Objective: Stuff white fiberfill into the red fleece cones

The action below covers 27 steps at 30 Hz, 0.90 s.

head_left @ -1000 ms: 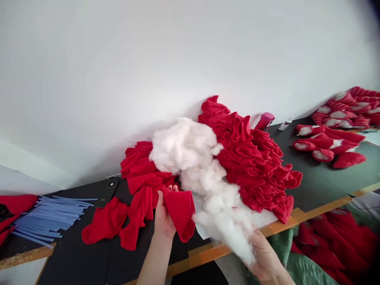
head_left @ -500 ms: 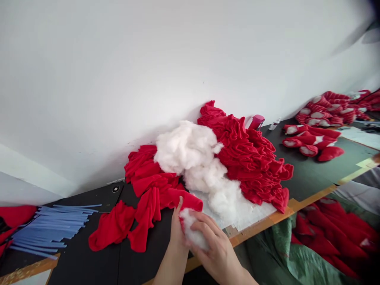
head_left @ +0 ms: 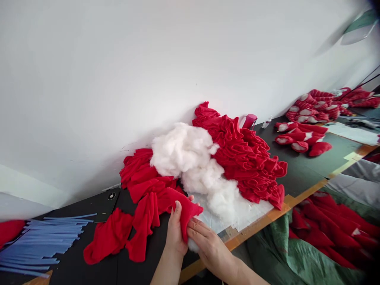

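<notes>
1. Less white filling showed than in the earlier frame: only a small tuft of stuffing remained visible, at the lower edge of a red fleece piece, and the left hand and right hand had closed in around that piece.
2. Far left of the hands, one red cloth lay beside a fan of blue strips, too many and too overlapped to count, on a black surface.
3. Just left of the hands lay two loose red fleece pieces.
4. Between the hands, the held piece ran roughly left to right, its far end pointing right. The left hand, its thumb up, gripped the near side; the right hand's fingers pressed the lower fold, nearer the tuft.
5. Above the hands sat one heap of white stuffing.
6. Up and right of the hands rose one large heap of red fleece pieces, uncountable.
7. Farther right were one pink cup, one small bottle, and about five stuffed red slippers.
</notes>
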Available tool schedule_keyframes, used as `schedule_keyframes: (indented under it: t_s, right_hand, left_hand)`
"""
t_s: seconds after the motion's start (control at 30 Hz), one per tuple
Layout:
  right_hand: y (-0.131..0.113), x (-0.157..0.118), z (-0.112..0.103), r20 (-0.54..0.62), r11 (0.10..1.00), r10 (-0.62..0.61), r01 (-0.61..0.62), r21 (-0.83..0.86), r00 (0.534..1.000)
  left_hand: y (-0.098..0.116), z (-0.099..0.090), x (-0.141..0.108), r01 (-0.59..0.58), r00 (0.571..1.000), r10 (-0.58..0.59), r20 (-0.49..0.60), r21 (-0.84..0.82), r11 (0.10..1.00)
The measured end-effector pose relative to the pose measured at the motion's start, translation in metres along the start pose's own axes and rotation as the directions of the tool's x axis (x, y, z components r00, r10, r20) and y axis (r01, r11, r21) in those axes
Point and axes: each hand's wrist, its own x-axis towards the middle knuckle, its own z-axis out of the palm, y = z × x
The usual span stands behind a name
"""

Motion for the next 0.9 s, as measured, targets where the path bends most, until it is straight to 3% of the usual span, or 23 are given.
schedule_keyframes:
  t_s: [0.1,0.2,0.27,0.33,0.37,0.4,0.5,0.57,0.67,0.8,0.83,0.87,0.9]
  right_hand:
    - [0.009,0.000,0.002,0.039,0.997,0.040,-0.038,-0.064,0.998]
    - [0.015,0.008,-0.002,0.038,0.972,0.193,-0.197,0.131,0.980]
    - [0.016,0.016,-0.004,0.023,0.832,0.415,-0.390,0.395,0.910]
    - [0.017,0.018,-0.003,0.037,0.625,0.629,-0.533,0.570,0.776]
    - [0.018,0.017,-0.001,0.028,0.582,0.679,-0.560,0.589,0.734]
    - [0.020,0.014,0.001,0.004,0.604,0.682,-0.566,0.561,0.732]
    - [0.023,0.000,0.003,-0.094,0.833,0.527,-0.492,0.253,0.844]
    - [0.024,-0.006,-0.002,-0.095,0.900,0.432,-0.421,0.113,0.897]
    - [0.022,-0.004,-0.012,0.004,0.857,0.454,-0.438,0.272,0.891]
    - [0.030,0.007,-0.013,0.152,0.552,0.630,-0.577,0.602,0.762]
    - [0.034,0.007,-0.011,0.130,0.530,0.659,-0.580,0.619,0.741]
    - [0.040,0.006,-0.009,0.077,0.568,0.660,-0.563,0.601,0.748]
    - [0.046,0.002,-0.007,0.012,0.652,0.622,-0.526,0.545,0.783]
  left_hand:
    - [-0.005,0.000,0.002,-0.046,0.998,0.046,0.034,-0.009,0.999]
    - [-0.018,0.001,0.005,-0.054,0.997,0.054,0.063,-0.002,0.999]
    - [-0.027,0.003,0.007,0.005,0.995,-0.002,0.103,-0.027,1.000]
    - [-0.033,0.004,0.009,0.048,0.993,-0.040,0.113,-0.062,0.997]
    - [-0.034,0.005,0.011,0.050,0.994,-0.042,0.100,-0.082,0.995]
    - [-0.034,0.006,0.013,0.034,0.997,-0.027,0.072,-0.098,0.995]
    - [-0.029,0.008,0.019,-0.073,0.996,0.066,-0.068,-0.106,0.992]
    - [-0.025,0.008,0.023,-0.103,0.992,0.095,-0.088,-0.088,0.991]
    - [-0.024,0.007,0.026,-0.054,0.998,0.055,0.028,-0.047,0.997]
    - [-0.037,0.010,0.024,-0.068,0.985,0.076,0.156,-0.056,0.996]
    - [-0.040,0.011,0.024,-0.059,0.981,0.072,0.180,-0.078,0.995]
    - [-0.043,0.013,0.023,-0.047,0.979,0.065,0.194,-0.096,0.994]
    - [-0.045,0.015,0.023,-0.032,0.979,0.053,0.197,-0.106,0.994]
